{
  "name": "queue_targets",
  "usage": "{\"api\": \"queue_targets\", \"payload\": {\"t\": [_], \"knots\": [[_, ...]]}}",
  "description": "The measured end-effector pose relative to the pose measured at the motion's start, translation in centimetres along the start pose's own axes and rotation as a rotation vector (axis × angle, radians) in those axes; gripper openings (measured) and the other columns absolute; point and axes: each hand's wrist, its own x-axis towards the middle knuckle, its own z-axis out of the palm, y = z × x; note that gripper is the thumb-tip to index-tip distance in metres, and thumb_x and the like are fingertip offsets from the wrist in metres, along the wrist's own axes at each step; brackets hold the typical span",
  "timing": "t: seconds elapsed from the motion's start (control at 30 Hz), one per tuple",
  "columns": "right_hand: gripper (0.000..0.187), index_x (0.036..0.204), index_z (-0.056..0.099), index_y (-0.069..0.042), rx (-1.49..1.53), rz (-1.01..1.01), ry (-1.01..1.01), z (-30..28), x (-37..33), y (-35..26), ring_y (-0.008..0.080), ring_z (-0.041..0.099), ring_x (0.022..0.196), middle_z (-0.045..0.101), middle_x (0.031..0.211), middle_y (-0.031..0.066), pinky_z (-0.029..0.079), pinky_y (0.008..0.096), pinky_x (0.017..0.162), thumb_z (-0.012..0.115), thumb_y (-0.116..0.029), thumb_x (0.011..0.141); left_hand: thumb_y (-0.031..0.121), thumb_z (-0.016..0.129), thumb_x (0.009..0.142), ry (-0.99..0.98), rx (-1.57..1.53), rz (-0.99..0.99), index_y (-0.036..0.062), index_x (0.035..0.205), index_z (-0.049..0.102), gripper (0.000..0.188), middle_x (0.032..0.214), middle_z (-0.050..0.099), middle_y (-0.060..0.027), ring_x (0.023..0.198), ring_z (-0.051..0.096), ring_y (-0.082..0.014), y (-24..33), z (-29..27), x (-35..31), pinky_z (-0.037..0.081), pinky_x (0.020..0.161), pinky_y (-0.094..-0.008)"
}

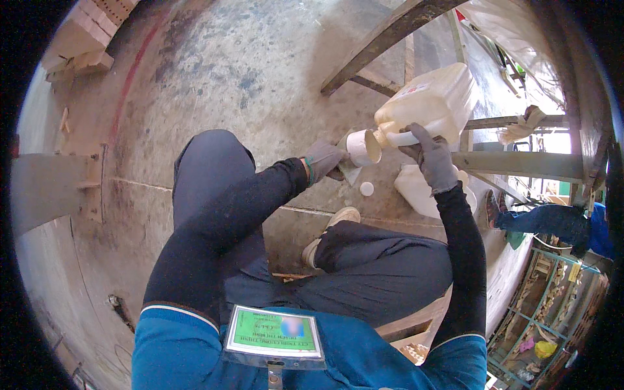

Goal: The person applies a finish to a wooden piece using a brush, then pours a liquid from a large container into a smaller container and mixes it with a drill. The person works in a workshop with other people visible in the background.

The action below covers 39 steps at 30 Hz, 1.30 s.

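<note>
My right hand (435, 161), in a grey glove, is closed around the handle of a large translucent, yellowish plastic jug (432, 97). The jug is tipped on its side, its neck pointing left. Right at that neck is a white cup (359, 148), gripped by my gloved left hand (325, 160). Whether liquid is flowing between them I cannot tell. Below the cup, a pale translucent piece (351, 174) shows beside my left fingers, its kind unclear. A small round white cap (366, 188) lies on the floor. Partly behind my right forearm stands a second whitish jug (416, 190).
Wooden beams of a frame (383, 49) rise at the upper right, close to the tipped jug. A metal plate or post (52, 188) is at the far left, stacked blocks (78, 39) at the upper left. Another person's legs (552, 224) show at the right, near a blue-green rack (536, 312).
</note>
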Motion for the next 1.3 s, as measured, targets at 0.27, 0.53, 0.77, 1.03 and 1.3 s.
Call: {"api": "queue_targets", "payload": {"t": [0.27,0.53,0.77,1.03,1.3], "knots": [[0.030,0.096,0.058,0.004,-0.133,0.021,0.046,1.8,-0.6,0.8,0.0191,0.060,0.089,0.061,0.097,0.0113,0.054,0.0297,0.074,0.065,-0.020,0.080,0.018,0.066,0.072,0.046,-0.057,-0.007,-0.0016,0.095,0.059,0.031,0.083,0.063,-0.0108,0.063,0.063,-0.0181,-1.4,-0.2,0.9,0.054,0.055,-0.0297],[0.032,0.094,0.060,0.004,-0.061,0.079,0.030,2.2,-0.3,0.7,0.0169,0.061,0.085,0.061,0.095,0.0106,0.054,0.0284,0.071,0.064,-0.024,0.080,0.019,0.064,0.075,-0.072,0.363,0.145,0.0061,0.100,0.061,0.029,0.083,0.065,-0.0053,0.070,0.064,-0.0143,-2.6,-0.8,2.9,0.053,0.064,-0.0271],[0.026,0.108,0.057,-0.001,-0.342,-0.009,-0.103,1.5,0.1,1.4,0.0221,0.059,0.096,0.056,0.104,0.0164,0.053,0.0307,0.079,0.057,-0.012,0.085,0.023,0.063,0.076,-0.100,1.205,0.480,0.0080,0.097,0.063,0.026,0.083,0.066,-0.0064,0.071,0.065,-0.0165,-4.3,-1.4,4.8,0.053,0.069,-0.0280],[0.031,0.100,0.058,0.004,-0.090,0.083,0.084,3.4,-0.2,2.2,0.0202,0.059,0.092,0.058,0.100,0.0129,0.053,0.0295,0.078,0.063,-0.020,0.081,0.018,0.064,0.075,-0.083,1.302,0.501,0.0084,0.097,0.063,0.024,0.085,0.066,-0.0065,0.074,0.066,-0.0172,-3.8,-1.3,4.4,0.053,0.070,-0.0293],[0.025,0.102,0.059,0.000,-0.327,-0.115,-0.010,1.9,-0.2,5.7,0.0189,0.059,0.089,0.061,0.098,0.0104,0.050,0.0286,0.078,0.059,-0.017,0.084,0.010,0.063,0.074,-0.093,1.035,0.439,0.0091,0.100,0.062,0.026,0.087,0.066,-0.0069,0.073,0.065,-0.0168,-4.5,-1.2,4.7,0.054,0.066,-0.0295]]}}
